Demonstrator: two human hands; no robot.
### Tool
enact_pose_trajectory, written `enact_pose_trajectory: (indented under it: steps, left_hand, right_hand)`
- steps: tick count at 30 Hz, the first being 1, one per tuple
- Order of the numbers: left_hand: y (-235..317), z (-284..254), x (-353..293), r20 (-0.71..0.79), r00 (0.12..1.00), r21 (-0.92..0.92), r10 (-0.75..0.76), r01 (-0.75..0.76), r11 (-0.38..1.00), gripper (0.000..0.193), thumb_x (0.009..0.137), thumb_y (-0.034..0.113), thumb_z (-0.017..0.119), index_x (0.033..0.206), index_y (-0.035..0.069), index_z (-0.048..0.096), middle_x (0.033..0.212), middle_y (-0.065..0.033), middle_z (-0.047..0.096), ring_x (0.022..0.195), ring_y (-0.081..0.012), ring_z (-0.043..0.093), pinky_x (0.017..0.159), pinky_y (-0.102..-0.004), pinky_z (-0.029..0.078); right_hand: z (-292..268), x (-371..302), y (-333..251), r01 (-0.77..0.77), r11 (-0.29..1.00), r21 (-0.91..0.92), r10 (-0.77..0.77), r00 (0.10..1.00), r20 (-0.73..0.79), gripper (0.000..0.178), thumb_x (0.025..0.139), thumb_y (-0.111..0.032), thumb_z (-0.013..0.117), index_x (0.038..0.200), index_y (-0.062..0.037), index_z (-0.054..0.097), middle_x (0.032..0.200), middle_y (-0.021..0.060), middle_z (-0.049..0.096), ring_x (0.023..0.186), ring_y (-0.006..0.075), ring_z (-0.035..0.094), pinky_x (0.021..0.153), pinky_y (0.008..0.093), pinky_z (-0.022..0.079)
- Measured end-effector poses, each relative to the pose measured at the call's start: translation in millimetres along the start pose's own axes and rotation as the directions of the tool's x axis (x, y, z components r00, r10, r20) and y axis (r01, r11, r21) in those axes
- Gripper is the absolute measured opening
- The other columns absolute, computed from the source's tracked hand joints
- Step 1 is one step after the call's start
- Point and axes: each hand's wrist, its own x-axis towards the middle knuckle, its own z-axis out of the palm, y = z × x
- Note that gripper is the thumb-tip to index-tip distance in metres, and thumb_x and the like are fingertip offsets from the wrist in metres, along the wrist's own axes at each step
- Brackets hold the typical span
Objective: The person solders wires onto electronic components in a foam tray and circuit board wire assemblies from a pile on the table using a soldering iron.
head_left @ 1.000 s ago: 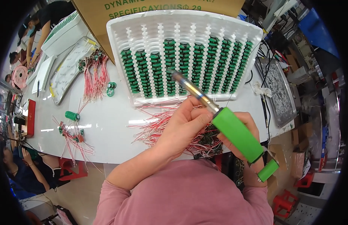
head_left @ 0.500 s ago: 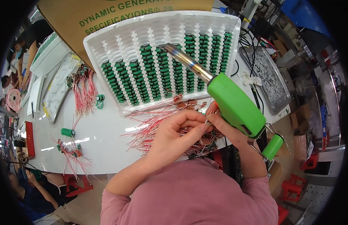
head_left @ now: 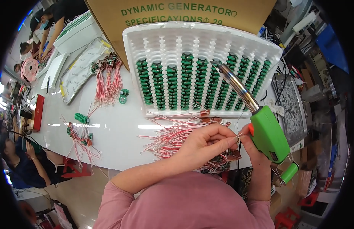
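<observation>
My left hand (head_left: 209, 144) is closed, with its thumb and forefinger pinching the end of a thin wire (head_left: 239, 136). Opposite it, the fingertips of my right hand (head_left: 257, 154) meet the same wire end. A green soldering gun (head_left: 271, 134) with an orange trigger lies over my right hand, which seems to grip it; its body hides most of those fingers. The long metal barrel points up and left over a white foam tray (head_left: 154, 113). Under my left hand spreads a pile of red and white wires (head_left: 167, 139) with small brown boards, partly hidden.
The tray holds rows of green-and-black coils (head_left: 187, 82), with a cardboard box (head_left: 241, 15) behind. Left lie a wire bundle (head_left: 108, 84), green discs (head_left: 123, 96) and a loose green coil (head_left: 82, 118). A metal tray (head_left: 293, 107) stands right. Other people work at left.
The view has shifted, so tray, soldering gun and hands appear farther right and mostly lower. Both hands stay together at the wire end.
</observation>
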Motion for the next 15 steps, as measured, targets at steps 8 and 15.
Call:
enact_pose_trajectory:
  steps: [8,15]
  left_hand:
    - [0.4,-3.6,7.2,0.005,0.997,-0.080,-0.078,0.079,0.994,0.016,0.085,0.013,0.055,0.095,0.001,0.053,0.085,-0.0045,0.060,0.080,-0.0072,0.056,0.071,-0.0206,0.046]
    - [32.0,-28.6,10.3,-0.064,0.996,-0.043,-0.063,0.061,0.997,0.014,0.085,0.014,0.054,0.093,0.002,0.053,0.085,-0.0049,0.061,0.082,-0.0082,0.057,0.068,-0.0200,0.045]
  right_hand:
    - [0.7,6.0,8.6,-0.027,0.997,0.071,0.028,1.000,-0.010,0.026,0.077,-0.004,0.061,0.097,0.0009,0.046,0.080,0.0070,0.056,0.066,0.0117,0.055,0.060,0.0228,0.044]
    - [-19.0,15.5,15.0,-0.098,0.981,-0.165,0.087,0.993,-0.077,0.024,0.073,-0.008,0.062,0.090,0.0028,0.049,0.065,0.0068,0.056,0.056,0.0117,0.052,0.050,0.0223,0.040]
